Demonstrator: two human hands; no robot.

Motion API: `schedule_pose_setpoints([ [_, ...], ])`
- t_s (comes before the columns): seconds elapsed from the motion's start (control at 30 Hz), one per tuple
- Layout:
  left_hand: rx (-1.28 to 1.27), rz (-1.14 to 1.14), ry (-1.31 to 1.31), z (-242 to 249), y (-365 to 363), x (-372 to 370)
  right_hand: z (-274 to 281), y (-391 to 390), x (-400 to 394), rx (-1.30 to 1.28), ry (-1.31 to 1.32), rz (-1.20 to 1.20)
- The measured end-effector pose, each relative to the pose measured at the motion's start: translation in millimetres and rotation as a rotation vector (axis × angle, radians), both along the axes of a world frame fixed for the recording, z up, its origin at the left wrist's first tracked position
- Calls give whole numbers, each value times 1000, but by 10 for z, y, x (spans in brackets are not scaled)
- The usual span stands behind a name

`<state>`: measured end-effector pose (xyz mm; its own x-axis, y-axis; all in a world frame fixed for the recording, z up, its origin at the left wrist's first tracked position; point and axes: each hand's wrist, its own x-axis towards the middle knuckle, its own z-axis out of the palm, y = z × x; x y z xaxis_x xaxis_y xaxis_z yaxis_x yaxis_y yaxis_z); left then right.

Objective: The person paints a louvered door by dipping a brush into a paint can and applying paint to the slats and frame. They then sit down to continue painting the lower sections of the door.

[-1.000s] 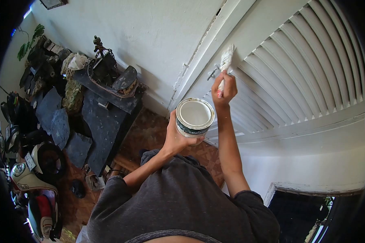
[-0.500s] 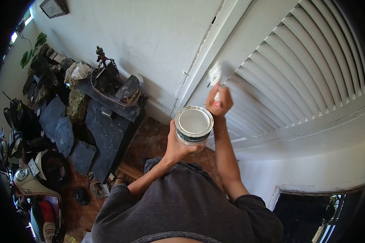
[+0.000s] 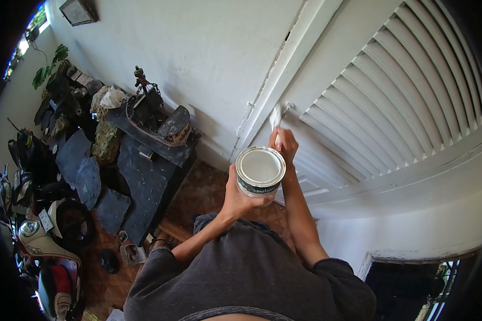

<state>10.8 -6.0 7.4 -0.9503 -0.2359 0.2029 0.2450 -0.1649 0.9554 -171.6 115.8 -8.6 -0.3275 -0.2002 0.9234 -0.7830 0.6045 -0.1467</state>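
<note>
My left hand is wrapped around an open paint can and holds it upright in front of my shirt. White paint shows inside the can below its smeared rim. Just beyond the can, my right hand grips a paintbrush by its handle, with the white bristles pointing away from me. Those bristles overlap the edge of a white louvred door near the door frame. A small metal knob sits right beside the brush.
Left of me, a dark stone-topped table carries a model boat and rocks. A motor scooter stands farther left on the tiled floor. A framed picture hangs on the white wall.
My right hand has come down and slightly left with the paintbrush, bringing the bristles toward the door's frame edge. The can stays in my left hand, while the view has shifted slightly.
</note>
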Motion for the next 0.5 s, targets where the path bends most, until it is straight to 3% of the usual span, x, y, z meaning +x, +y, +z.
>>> schedule_pose_setpoints([
  [0.1,-12,8,8,53,-19,-6,176,-44,-14,-23,-36,9],
  [0.2,17,-8,-16,6,-11,-18,793,-1,-156,-26,8,-35],
  [0.37,28,-23,-7,20,3,-36,2155,29,-417,-44,493,-92],
  [0.43,29,-24,-2,20,17,-36,2498,43,-391,-43,682,-152],
  [0.5,12,-24,-3,54,-1,-36,2532,66,-445,-41,710,-87],
])
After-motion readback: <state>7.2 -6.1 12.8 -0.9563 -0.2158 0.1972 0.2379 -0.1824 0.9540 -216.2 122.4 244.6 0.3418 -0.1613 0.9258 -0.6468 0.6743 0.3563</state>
